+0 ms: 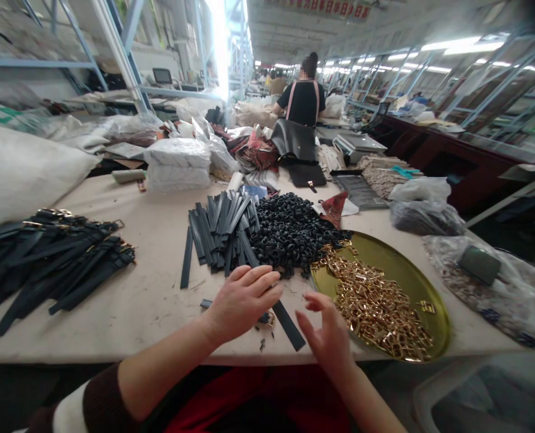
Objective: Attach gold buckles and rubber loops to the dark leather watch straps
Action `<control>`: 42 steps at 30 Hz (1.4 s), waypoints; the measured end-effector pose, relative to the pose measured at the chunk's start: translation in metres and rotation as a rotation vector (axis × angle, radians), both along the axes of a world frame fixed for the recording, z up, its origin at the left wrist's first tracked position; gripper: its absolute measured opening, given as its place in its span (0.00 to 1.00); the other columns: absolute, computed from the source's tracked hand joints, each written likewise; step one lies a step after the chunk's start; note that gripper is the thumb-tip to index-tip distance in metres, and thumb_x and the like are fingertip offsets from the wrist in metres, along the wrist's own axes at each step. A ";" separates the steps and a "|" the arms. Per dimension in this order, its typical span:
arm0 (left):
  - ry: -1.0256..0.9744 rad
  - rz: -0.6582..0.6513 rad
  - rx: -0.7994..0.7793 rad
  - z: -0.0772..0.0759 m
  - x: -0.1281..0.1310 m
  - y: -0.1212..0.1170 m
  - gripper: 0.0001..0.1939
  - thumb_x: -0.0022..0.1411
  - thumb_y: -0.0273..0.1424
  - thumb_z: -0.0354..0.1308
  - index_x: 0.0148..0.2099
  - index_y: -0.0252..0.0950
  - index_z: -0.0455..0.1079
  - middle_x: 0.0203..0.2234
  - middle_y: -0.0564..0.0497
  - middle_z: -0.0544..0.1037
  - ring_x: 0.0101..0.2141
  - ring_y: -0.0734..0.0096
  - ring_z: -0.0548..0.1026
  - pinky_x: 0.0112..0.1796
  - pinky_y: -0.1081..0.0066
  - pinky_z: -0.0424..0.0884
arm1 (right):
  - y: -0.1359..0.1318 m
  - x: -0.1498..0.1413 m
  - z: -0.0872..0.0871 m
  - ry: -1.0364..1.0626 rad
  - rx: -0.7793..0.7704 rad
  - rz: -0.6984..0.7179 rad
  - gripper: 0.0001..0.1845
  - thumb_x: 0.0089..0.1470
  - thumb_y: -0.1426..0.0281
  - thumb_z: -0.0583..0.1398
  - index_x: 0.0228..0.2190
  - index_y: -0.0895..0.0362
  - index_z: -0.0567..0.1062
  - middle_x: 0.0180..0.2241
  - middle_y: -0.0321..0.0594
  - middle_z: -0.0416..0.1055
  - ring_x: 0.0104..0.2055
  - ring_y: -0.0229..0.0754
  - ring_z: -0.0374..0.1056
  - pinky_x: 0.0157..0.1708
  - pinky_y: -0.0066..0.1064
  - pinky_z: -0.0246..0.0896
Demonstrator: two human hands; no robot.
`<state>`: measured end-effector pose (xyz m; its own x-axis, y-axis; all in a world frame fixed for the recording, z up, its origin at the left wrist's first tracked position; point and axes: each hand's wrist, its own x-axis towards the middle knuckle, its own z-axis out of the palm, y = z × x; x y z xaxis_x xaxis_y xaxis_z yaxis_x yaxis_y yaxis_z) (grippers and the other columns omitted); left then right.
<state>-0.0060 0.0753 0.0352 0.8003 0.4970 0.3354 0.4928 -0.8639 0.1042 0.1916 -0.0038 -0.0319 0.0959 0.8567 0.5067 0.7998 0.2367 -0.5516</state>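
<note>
Head view: right grip (329, 337) agape beside tray (398, 258), left grip (244, 299) unclear, black loops (290, 234) beyond.

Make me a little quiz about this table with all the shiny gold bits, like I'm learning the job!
1. True or false: the tray under the gold buckles is square.
2. What lies between the loose black strips and the tray? A: white sack; B: small black loops; C: black bag.
3. What colour is the metal on the strip pile at far left?

Key: 1 false, its rim is curved; 2 B; 3 gold.
</note>
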 end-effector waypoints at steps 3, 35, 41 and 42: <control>0.044 0.092 -0.066 0.009 -0.007 0.001 0.15 0.61 0.26 0.46 0.50 0.40 0.63 0.41 0.47 0.73 0.43 0.62 0.68 0.43 0.64 0.57 | 0.036 0.021 0.002 -0.128 -0.136 -0.085 0.08 0.54 0.69 0.51 0.36 0.57 0.66 0.33 0.42 0.67 0.33 0.41 0.64 0.35 0.34 0.61; -0.450 0.378 -1.698 -0.025 0.007 -0.060 0.20 0.58 0.39 0.43 0.46 0.33 0.65 0.17 0.58 0.61 0.16 0.80 0.57 0.19 0.78 0.54 | -0.016 -0.018 0.000 1.575 -0.665 0.031 0.16 0.42 0.63 0.64 0.35 0.54 0.71 0.27 0.31 0.70 0.25 0.28 0.65 0.29 0.22 0.63; -0.317 0.281 -1.248 -0.034 0.008 -0.058 0.17 0.59 0.37 0.45 0.44 0.35 0.69 0.36 0.52 0.74 0.37 0.69 0.68 0.38 0.74 0.61 | -0.029 -0.024 0.003 1.669 -0.649 0.001 0.16 0.38 0.64 0.66 0.33 0.54 0.72 0.27 0.30 0.71 0.24 0.27 0.65 0.30 0.21 0.65; -0.295 0.280 -1.226 -0.033 0.008 -0.059 0.16 0.59 0.36 0.46 0.44 0.36 0.69 0.36 0.52 0.74 0.37 0.68 0.69 0.38 0.74 0.61 | -0.031 -0.025 0.003 1.682 -0.639 -0.021 0.17 0.37 0.64 0.67 0.32 0.55 0.72 0.27 0.30 0.71 0.24 0.27 0.65 0.29 0.21 0.65</control>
